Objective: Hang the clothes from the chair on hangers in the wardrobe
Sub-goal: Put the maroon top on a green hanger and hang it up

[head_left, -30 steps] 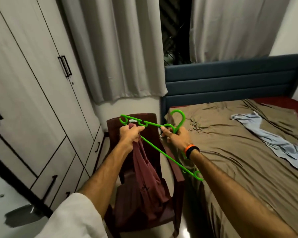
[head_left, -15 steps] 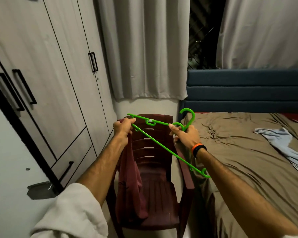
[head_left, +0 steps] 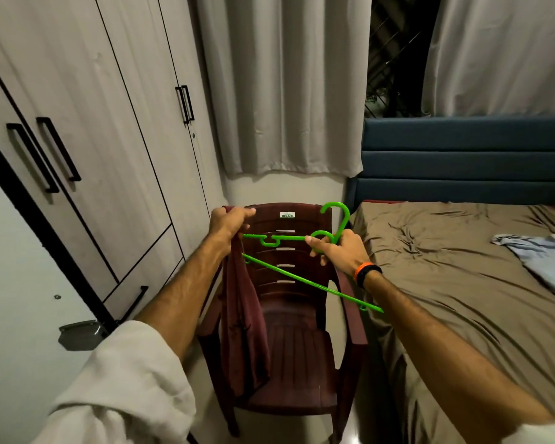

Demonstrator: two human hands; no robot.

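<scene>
The left hand (head_left: 229, 224) gripped the maroon garment (head_left: 242, 315) at the green hanger (head_left: 302, 278)'s nine-o'clock end; the right hand (head_left: 343, 253) pinched its neck at three o'clock, above the chair (head_left: 302, 363).

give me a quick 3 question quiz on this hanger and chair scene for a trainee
1. True or false: the right hand holds the green hanger near its hook.
2. What does the left hand grip? A) a blue cloth B) the maroon garment C) a wardrobe handle
3. Fill in: the light blue cloth lies on the ____.

Key
1. True
2. B, at the hanger's left end, above the maroon plastic chair
3. bed
</scene>
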